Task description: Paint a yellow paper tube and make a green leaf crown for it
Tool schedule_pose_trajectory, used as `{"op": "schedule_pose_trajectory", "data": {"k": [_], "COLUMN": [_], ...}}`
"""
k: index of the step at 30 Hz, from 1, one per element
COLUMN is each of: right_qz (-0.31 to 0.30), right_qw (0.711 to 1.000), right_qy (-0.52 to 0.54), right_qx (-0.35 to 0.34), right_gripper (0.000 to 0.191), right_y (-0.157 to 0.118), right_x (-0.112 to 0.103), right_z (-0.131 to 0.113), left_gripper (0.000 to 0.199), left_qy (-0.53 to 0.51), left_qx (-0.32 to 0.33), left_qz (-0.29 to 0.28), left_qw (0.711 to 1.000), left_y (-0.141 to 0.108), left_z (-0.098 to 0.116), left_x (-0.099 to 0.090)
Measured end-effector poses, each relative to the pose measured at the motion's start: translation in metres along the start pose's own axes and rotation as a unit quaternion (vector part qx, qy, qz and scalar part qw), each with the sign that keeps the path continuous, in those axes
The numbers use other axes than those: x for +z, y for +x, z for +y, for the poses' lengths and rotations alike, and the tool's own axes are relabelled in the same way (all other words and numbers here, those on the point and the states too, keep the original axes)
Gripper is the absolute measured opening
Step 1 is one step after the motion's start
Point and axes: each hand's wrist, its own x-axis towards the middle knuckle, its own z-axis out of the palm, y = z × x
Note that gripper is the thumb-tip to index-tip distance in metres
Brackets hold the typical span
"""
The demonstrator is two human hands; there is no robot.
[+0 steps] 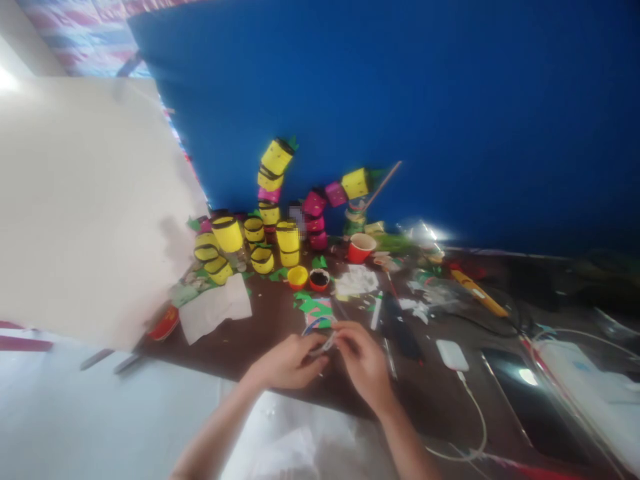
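Note:
At the front of the dark table [220, 340], my left hand [293, 361] and my right hand [364, 363] meet. Both are closed with fingertips on a small pale curved strip [328, 344]. A thin blue arc shows at its upper side; blur and fingers hide its exact kind. Just beyond my fingers lie cut green paper scraps [305, 303] over a pinkish sheet. Farther back are a yellow-filled cup [297, 277] and a small dark-filled cup [319, 280]. Behind them stand stacked yellow rings [288, 243] and magenta rings [315, 223], black-edged and joined into bending columns.
A white sheet [215, 310] and a red container [164, 323] lie left. Crumpled tissue [356, 280], a red paper cup [362, 248] and a yellow-orange tool [479, 293] are beyond. A white charger [453, 355] with cable and a dark phone [537, 400] lie right.

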Motion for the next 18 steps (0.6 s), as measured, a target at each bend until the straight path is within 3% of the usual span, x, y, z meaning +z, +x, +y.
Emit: {"op": "schedule_pose_trajectory", "data": {"k": [13, 18], "right_qz": [-0.017, -0.011], "right_qw": [0.998, 0.998], "right_qy": [-0.062, -0.030], "right_qx": [-0.011, 0.050], "right_gripper": [0.012, 0.017], "right_y": [-0.002, -0.003], "right_x": [0.003, 0.007], "right_z": [0.007, 0.000], "left_gripper": [0.028, 0.025], "left_qy": [-0.031, -0.028], "left_qx": [-0.017, -0.035], "left_qz": [0.055, 0.056], "left_qw": [0.998, 0.997], "left_y": [0.001, 0.003], "left_z": [-0.004, -0.003], "left_x": [0.007, 0.003]}}
